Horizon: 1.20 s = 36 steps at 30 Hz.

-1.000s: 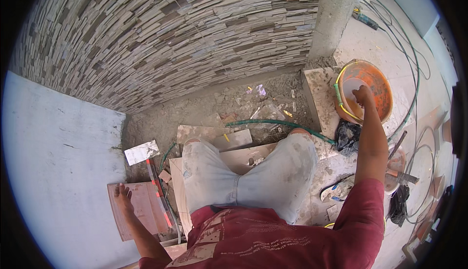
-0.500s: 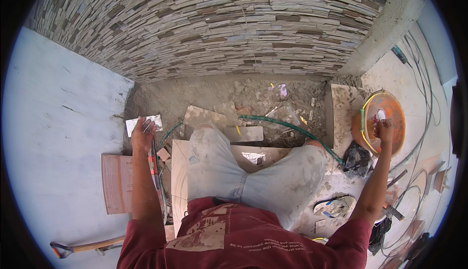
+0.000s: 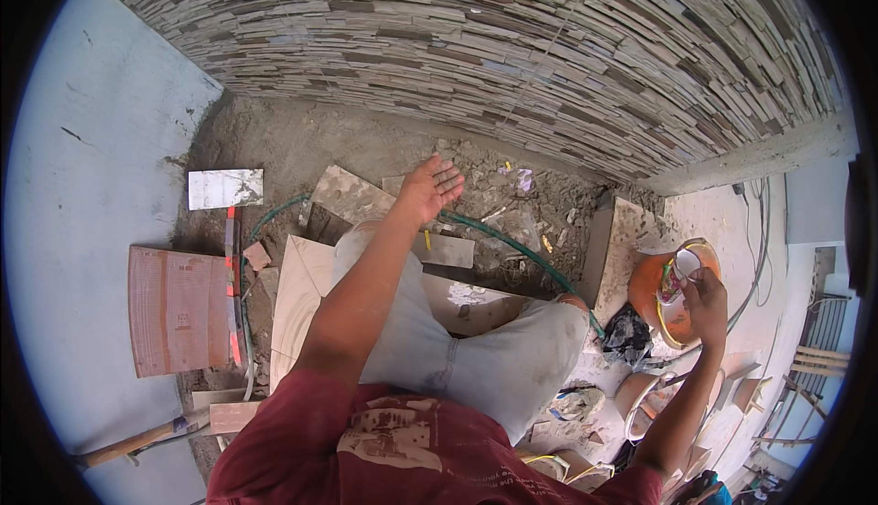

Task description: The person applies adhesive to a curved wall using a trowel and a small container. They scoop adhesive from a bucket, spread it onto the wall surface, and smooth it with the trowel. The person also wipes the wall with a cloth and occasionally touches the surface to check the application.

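Note:
My left hand (image 3: 430, 192) is raised in front of me with its fingers stretched out, over the rubble and a loose grey tile (image 3: 352, 196). Nothing is in it. On the right, the fingers of my right hand (image 3: 702, 302) are closed on a small cup (image 3: 687, 263) with a white inside and a coloured, patterned side. The cup is held over the mouth of an orange bucket (image 3: 646, 287); what it contains cannot be made out. At the far left, a white rectangular piece (image 3: 225, 190) with a patchy grey corner lies against the pale wall, apart from both hands.
Ahead rises a wall of narrow stone-look strips (image 3: 412, 57). A green hose (image 3: 512, 241) crosses the rubble to a black plastic bag (image 3: 627, 333). A cardboard piece (image 3: 179, 311) and a red-and-black level-like bar (image 3: 232, 276) lie left. A wooden-handled tool (image 3: 128, 445) rests lower left.
My left hand has left the white piece and swung right, fingers extended. My right hand stays at the bucket, with the cup now showing more plainly. The view has turned.

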Available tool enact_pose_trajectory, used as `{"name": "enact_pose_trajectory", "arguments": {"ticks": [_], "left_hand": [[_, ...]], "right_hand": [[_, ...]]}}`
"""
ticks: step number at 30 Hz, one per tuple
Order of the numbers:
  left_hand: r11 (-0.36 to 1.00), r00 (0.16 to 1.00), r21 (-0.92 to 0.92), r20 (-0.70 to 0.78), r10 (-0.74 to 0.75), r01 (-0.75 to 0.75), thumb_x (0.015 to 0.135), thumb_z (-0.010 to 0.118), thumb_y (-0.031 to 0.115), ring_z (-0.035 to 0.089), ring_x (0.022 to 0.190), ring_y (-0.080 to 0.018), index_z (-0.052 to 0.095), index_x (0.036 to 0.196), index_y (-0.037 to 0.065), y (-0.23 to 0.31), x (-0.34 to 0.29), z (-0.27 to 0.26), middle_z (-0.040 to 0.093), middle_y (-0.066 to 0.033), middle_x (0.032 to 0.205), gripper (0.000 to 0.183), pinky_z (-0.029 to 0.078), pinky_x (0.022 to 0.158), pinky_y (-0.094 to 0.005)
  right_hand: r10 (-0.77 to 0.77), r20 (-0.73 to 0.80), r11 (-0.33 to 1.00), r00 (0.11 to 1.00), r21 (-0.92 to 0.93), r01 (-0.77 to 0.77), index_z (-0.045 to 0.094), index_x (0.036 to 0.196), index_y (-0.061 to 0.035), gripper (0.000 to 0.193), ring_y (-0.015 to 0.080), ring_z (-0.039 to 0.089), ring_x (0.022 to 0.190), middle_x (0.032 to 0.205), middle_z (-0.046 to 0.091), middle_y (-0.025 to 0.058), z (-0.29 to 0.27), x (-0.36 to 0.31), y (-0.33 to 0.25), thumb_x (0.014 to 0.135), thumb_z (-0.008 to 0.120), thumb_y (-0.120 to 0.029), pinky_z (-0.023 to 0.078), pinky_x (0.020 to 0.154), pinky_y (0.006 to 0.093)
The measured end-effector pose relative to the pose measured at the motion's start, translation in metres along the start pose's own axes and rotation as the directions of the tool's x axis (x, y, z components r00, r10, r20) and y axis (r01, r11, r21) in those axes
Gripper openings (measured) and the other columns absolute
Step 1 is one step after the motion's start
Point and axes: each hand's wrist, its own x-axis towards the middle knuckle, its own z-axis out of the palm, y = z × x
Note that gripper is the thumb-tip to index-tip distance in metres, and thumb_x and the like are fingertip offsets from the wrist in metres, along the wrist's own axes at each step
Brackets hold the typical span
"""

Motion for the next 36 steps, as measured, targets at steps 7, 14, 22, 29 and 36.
{"name": "enact_pose_trajectory", "arguments": {"ticks": [7,14,22,29,36], "left_hand": [[0.990,0.988,-0.012,0.068,0.140,-0.140,0.095,0.061,0.034,0.055,0.116,-0.0341,0.048,0.125,-0.007,0.104,0.022,0.022,0.053,-0.0192,0.121,0.052,0.049,0.099,-0.0472],[0.972,0.982,0.144,0.038,0.183,-0.187,0.095,0.062,0.024,0.059,0.101,-0.0301,0.052,0.109,-0.001,0.164,0.050,0.051,0.055,-0.0150,0.104,0.030,0.054,0.089,-0.0447],[0.993,0.996,0.094,-0.047,0.073,-0.068,0.098,0.059,0.024,0.056,0.070,-0.0181,0.054,0.119,0.004,0.016,0.114,-0.004,0.055,-0.0025,0.079,0.029,0.054,0.063,-0.0380],[0.980,0.987,-0.117,0.008,-0.161,0.160,0.090,0.069,0.018,0.060,0.074,-0.0165,0.061,0.102,0.004,-0.036,0.083,-0.007,0.063,-0.0042,0.086,0.019,0.054,0.071,-0.0324],[0.996,0.999,-0.081,-0.014,-0.040,0.038,0.090,0.071,0.027,0.044,0.052,-0.0121,0.063,0.087,0.007,-0.023,0.091,-0.017,0.054,0.0008,0.069,0.021,0.037,0.047,-0.0284]], "right_hand": [[-0.558,0.192,0.823,0.807,0.000,0.568,0.061,0.094,0.0004,0.015,0.0073,0.038,0.059,0.069,0.053,0.0003,0.102,0.155,-0.265,0.088,0.069,-0.010,0.032,0.053,0.0272],[-0.528,0.098,0.848,0.844,0.120,0.517,0.062,0.094,0.0001,0.017,0.0142,0.052,0.060,0.073,0.061,0.0089,0.153,0.185,-0.285,0.086,0.071,-0.012,0.043,0.058,0.0300],[-0.364,0.327,0.922,0.872,-0.003,0.386,0.062,0.094,-0.0007,0.021,0.0268,0.067,0.069,0.084,0.066,0.0158,0.213,0.117,-0.214,0.082,0.073,-0.013,0.052,0.063,0.0384],[-0.481,0.459,0.615,0.747,-0.431,0.661,0.061,0.093,-0.0026,0.024,0.0350,0.068,0.080,0.090,0.065,0.0168,0.257,0.104,-0.252,0.079,0.072,-0.019,0.055,0.068,0.0454],[-0.465,0.419,0.794,0.780,-0.192,0.577,0.060,0.097,-0.0032,0.023,0.0322,0.068,0.077,0.095,0.065,0.0164,0.263,0.117,-0.235,0.080,0.071,-0.014,0.054,0.067,0.0422]]}}
